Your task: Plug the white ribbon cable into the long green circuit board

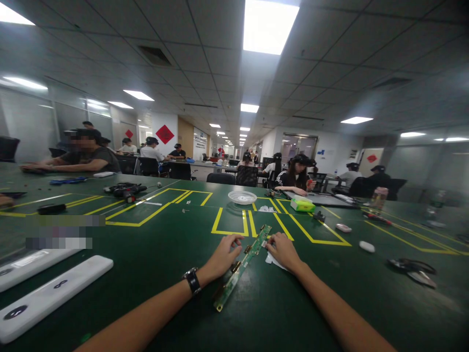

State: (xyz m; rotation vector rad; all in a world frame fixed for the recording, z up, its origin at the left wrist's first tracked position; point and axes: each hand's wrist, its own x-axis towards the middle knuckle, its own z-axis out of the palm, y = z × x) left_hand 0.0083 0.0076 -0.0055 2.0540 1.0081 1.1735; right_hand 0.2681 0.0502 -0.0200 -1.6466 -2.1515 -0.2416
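A long narrow green circuit board (pixel 242 266) lies on the green table (pixel 154 254), slanting away from me. My left hand (pixel 224 254) rests at the board's left side, fingers curled with their tips pinched at its edge. My right hand (pixel 283 249) sits at the board's right side near its far end, fingers bent and touching it. Under my right hand lies a small white scrap of paper (pixel 273 261). A dark watch (pixel 192 279) is on my left wrist.
Two white flat bars (pixel 54 296) lie at the left. A clear plastic dish (pixel 242 197), a green box (pixel 302 205), small white parts (pixel 367 246), black tools (pixel 126 190) and dark cables (pixel 414 269) sit among yellow tape lines (pixel 229 222). Other people work at the far tables.
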